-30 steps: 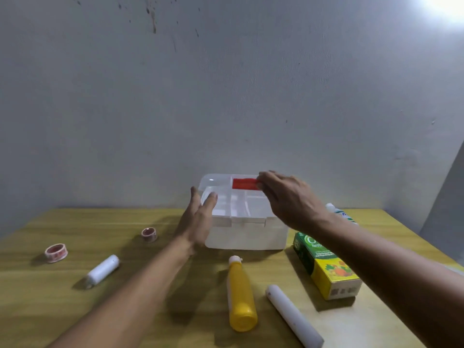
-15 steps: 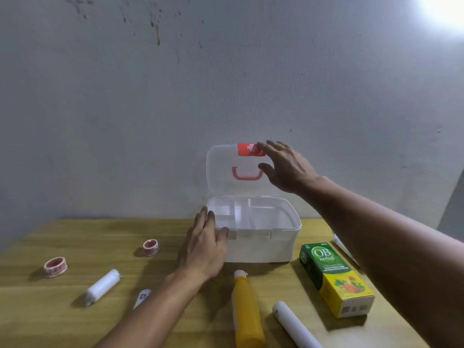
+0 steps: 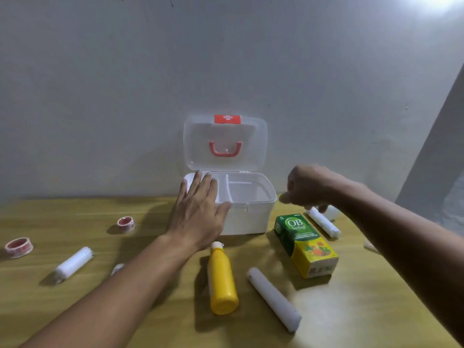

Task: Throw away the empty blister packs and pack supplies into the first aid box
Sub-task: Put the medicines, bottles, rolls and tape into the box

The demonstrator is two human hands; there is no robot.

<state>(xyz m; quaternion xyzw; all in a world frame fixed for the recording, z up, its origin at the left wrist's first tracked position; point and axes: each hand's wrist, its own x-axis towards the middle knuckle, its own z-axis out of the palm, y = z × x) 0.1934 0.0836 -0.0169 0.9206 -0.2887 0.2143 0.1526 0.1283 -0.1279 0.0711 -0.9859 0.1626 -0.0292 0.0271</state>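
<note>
Box (image 3: 247,217): open, its front left corner under the flat, spread left hand (image 3: 198,212).
Right hand (image 3: 307,188): beside the box, blurred; possibly curled, grip unclear.

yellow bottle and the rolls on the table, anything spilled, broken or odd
Nothing spilled or broken. The yellow bottle lies on its side, capped, beside a white roll. The first aid box stands open, its visible compartments empty.

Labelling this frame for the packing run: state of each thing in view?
first aid box: open, compartments look empty
lid: upright against the wall
left hand: flat on the box's left front rim, holding nothing
right hand: right of the box, curled downward, grasp unclear
yellow bottle: lying down, capped
green and yellow carton: lying flat, closed
</note>
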